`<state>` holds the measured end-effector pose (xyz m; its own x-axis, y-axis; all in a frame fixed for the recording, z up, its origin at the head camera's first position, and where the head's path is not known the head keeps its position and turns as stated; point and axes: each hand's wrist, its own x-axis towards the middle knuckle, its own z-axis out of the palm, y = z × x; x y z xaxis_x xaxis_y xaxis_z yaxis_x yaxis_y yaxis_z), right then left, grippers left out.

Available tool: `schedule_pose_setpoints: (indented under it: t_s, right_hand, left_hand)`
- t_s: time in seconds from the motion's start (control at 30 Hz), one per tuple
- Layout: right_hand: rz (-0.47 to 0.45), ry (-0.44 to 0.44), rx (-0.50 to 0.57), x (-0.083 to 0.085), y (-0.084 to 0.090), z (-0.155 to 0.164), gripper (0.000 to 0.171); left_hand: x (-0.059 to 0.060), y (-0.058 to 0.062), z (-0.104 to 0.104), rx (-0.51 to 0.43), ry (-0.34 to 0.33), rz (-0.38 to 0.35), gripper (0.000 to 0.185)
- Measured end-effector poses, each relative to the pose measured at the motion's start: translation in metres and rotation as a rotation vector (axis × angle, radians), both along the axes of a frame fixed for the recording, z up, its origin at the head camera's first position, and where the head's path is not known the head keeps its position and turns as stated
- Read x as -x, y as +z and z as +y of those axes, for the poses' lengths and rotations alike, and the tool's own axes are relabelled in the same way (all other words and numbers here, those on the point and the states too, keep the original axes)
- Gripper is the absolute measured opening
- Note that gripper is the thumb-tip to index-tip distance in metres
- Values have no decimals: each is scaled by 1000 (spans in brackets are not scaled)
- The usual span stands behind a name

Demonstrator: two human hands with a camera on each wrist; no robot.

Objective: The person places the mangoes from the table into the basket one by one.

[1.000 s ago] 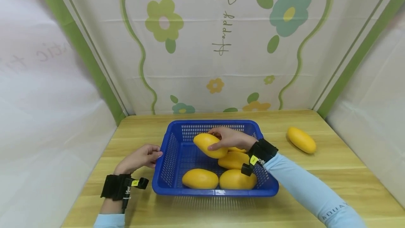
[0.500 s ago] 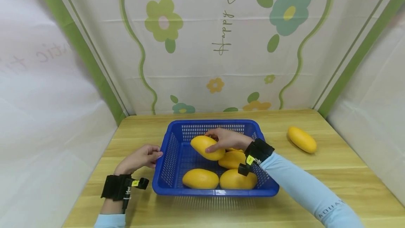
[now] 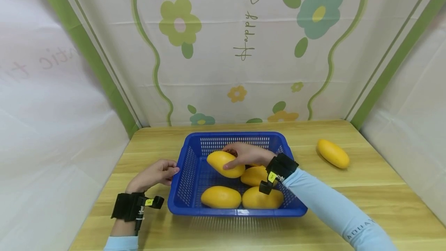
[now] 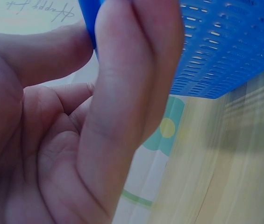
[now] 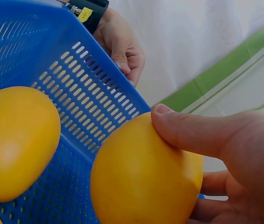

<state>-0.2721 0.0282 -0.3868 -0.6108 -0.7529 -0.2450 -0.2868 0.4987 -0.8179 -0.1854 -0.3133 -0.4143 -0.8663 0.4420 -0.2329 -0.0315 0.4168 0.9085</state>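
A blue perforated plastic basket [image 3: 240, 212] stands on the wooden table with several yellow mangoes inside. My right hand [image 3: 249, 154] grips one mango [image 3: 224, 164] over the middle of the basket, thumb on the near side and fingers behind. In the right wrist view the thumb presses on that mango [image 5: 141, 177], and another mango [image 5: 17, 142] lies lower in the basket. My left hand [image 3: 156, 173] pinches the basket's left rim between thumb and fingers; the left wrist view shows the fingers [image 4: 117, 93] curled against the rim from outside. The right hand partly hides mangoes behind it.
A single mango [image 3: 332, 153] lies on the table [image 3: 366, 196] to the right of the basket. A flower-printed white curtain [image 3: 216, 61] rises behind the table's far edge, with white cloth walls on both sides.
My right hand has moved slightly left and a little lower with the mango in its grip. The left hand and the basket stay where they were.
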Motion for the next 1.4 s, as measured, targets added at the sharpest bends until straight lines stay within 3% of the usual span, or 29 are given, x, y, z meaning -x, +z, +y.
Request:
schedule_pose_setpoints:
  t_s: [0.83,1.4]
  right_hand:
    - [39,38,-6,-3,-18,-5,51]
    - [20,-6,-42,-5,-28,-14,55]
  left_hand:
    - [4,-1,4,11,-5,-13,31]
    - [2,-1,1,4,-5,-19,33]
